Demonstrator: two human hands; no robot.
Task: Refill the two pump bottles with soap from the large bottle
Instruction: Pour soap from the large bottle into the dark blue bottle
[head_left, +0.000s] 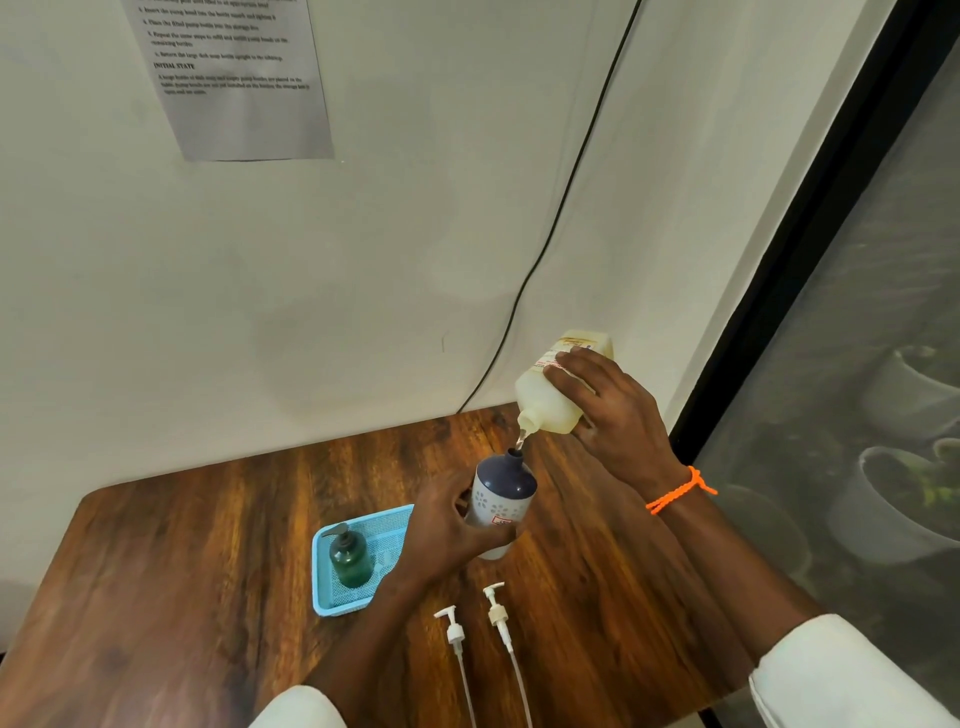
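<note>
Your right hand (608, 415) is wrapped around the large bottle (558, 387), which is pale yellow and tipped so its mouth points down. A thin stream of soap (521, 441) runs from that mouth into the open neck of the pump bottle (501, 493) just below it. Your left hand (447, 530) grips this pump bottle around its white, dotted side; its top is dark blue and it has no pump on it. You wear an orange string band (678, 491) on your right wrist and white sleeves on both arms. Near your left hand sits a light blue basket (324, 577) on the table (182, 571), and a green pump bottle (350, 558) with its pump on stands upright inside it. Two white pump heads (478, 621) with long clear tubes lie side by side on the table, close to you and just right of the basket. The table is dark brown wood with wavy grain, and it is pushed up against a plain pale wall. A sheet of paper (234, 78) with printed words hangs on the wall, too blurry to read. A thin black cable (563, 197) runs down the wall to the back of the table. On the right is a dark-framed window (852, 364), and pale plant pots show dimly behind the glass.
</note>
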